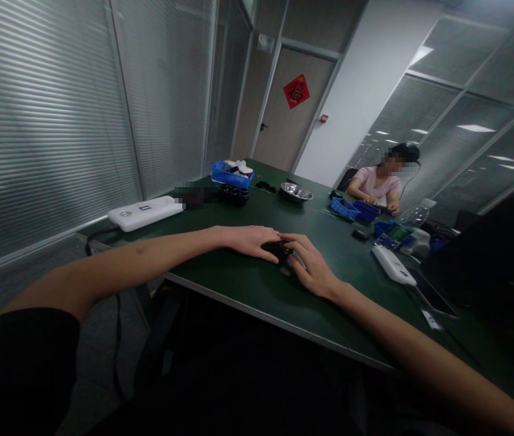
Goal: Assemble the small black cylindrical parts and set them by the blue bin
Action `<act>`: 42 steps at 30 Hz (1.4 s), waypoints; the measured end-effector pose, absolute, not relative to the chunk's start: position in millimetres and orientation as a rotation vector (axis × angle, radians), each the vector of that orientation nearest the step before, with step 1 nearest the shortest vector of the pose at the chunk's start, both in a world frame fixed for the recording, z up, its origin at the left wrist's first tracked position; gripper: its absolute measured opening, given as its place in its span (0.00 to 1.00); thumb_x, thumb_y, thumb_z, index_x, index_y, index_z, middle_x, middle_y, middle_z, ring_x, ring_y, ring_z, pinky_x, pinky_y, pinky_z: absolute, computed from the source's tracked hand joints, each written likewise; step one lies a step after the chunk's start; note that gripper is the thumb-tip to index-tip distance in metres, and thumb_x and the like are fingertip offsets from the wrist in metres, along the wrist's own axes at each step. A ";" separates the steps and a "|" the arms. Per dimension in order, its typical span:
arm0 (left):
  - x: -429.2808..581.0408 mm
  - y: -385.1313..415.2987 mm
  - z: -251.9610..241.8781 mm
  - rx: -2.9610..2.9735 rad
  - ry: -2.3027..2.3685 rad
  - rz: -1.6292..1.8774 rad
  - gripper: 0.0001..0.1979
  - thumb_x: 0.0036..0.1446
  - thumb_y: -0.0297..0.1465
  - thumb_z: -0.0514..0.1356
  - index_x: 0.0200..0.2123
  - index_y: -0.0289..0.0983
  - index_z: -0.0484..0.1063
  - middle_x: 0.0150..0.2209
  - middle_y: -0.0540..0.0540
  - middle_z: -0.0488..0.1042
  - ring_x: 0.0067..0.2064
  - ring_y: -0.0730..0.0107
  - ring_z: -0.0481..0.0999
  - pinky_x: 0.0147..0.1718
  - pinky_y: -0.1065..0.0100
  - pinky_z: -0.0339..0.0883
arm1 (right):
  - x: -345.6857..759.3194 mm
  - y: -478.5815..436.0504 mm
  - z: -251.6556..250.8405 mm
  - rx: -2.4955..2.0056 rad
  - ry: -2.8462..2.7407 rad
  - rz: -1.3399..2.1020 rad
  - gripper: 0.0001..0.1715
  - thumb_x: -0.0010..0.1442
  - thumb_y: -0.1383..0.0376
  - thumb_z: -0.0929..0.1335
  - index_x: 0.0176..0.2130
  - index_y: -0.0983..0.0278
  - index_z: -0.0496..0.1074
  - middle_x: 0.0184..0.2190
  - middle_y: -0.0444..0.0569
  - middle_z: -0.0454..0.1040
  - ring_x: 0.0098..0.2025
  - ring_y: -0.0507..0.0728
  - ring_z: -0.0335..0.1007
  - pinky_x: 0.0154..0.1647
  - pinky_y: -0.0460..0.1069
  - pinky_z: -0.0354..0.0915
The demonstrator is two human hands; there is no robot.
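Note:
Over the dark green tabletop [238, 272], both hands meet around a small glossy black object [277, 247] whose kind I cannot make out. My left hand [252, 240] comes from the left, its thumb on the near side of the object and its fingers curving over the far side. From the right, my right hand [312, 266] grips the object's right end with bent fingers. The fingertips of the two hands touch or nearly touch. Much of the black object is hidden by the fingers.
A white power bank [148, 213] lies left, another [393, 264] right, near a phone [431, 292]. Farther back are a blue bin [232, 176] above black parts [233, 195], a metal bowl [296, 192], blue trays [344, 208] and a bottle [413, 219]. A person [379, 181] sits across.

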State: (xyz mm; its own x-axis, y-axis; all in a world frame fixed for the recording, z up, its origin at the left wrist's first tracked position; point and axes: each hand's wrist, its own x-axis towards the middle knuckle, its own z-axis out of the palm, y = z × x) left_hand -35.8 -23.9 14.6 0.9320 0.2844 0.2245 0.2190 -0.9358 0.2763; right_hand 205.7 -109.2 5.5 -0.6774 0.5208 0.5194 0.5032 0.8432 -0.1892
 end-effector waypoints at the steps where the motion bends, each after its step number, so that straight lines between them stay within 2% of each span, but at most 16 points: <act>1: -36.0 -24.4 15.2 2.845 0.381 0.379 0.26 0.66 0.50 0.59 0.53 0.34 0.72 0.52 0.37 0.75 0.52 0.57 0.73 0.52 0.61 0.64 | 205.8 -109.2 5.4 -0.746 -2.447 0.040 0.15 0.73 0.66 0.59 0.56 0.58 0.66 0.63 0.59 0.68 0.64 0.67 0.65 0.63 0.71 0.66; 6: -37.0 -26.5 17.1 2.844 0.385 0.358 0.26 0.66 0.50 0.58 0.54 0.33 0.72 0.52 0.36 0.75 0.52 0.57 0.73 0.52 0.62 0.64 | 206.0 -109.5 5.3 -0.745 -2.450 0.025 0.15 0.73 0.68 0.59 0.56 0.59 0.66 0.63 0.59 0.67 0.64 0.67 0.65 0.63 0.70 0.66; 15: -36.7 -25.3 16.2 2.827 0.374 0.371 0.25 0.66 0.49 0.59 0.54 0.35 0.72 0.52 0.37 0.75 0.53 0.56 0.73 0.53 0.62 0.64 | 202.9 -108.5 4.4 -0.794 -2.412 -0.005 0.10 0.73 0.62 0.65 0.53 0.58 0.69 0.61 0.58 0.70 0.63 0.67 0.67 0.62 0.69 0.68; 24: -36.5 -24.7 15.2 2.838 0.368 0.367 0.26 0.67 0.49 0.58 0.55 0.34 0.72 0.54 0.37 0.74 0.54 0.57 0.73 0.54 0.62 0.64 | 205.5 -108.1 3.7 -0.748 -2.441 0.006 0.13 0.73 0.66 0.61 0.55 0.59 0.67 0.62 0.60 0.68 0.64 0.67 0.65 0.63 0.70 0.66; 34: -36.3 -25.1 15.5 2.855 0.365 0.379 0.25 0.67 0.49 0.58 0.53 0.34 0.72 0.52 0.37 0.75 0.52 0.57 0.73 0.51 0.63 0.64 | 206.6 -106.6 3.1 -0.745 -2.442 0.018 0.16 0.72 0.69 0.60 0.56 0.58 0.66 0.62 0.58 0.68 0.64 0.67 0.65 0.63 0.70 0.66; 42: -36.3 -25.8 17.0 2.852 0.364 0.352 0.25 0.67 0.48 0.58 0.55 0.34 0.71 0.53 0.38 0.75 0.53 0.58 0.73 0.54 0.64 0.63 | 204.9 -106.7 3.0 -0.777 -2.426 -0.012 0.11 0.71 0.64 0.65 0.53 0.58 0.68 0.61 0.58 0.69 0.63 0.68 0.66 0.62 0.69 0.68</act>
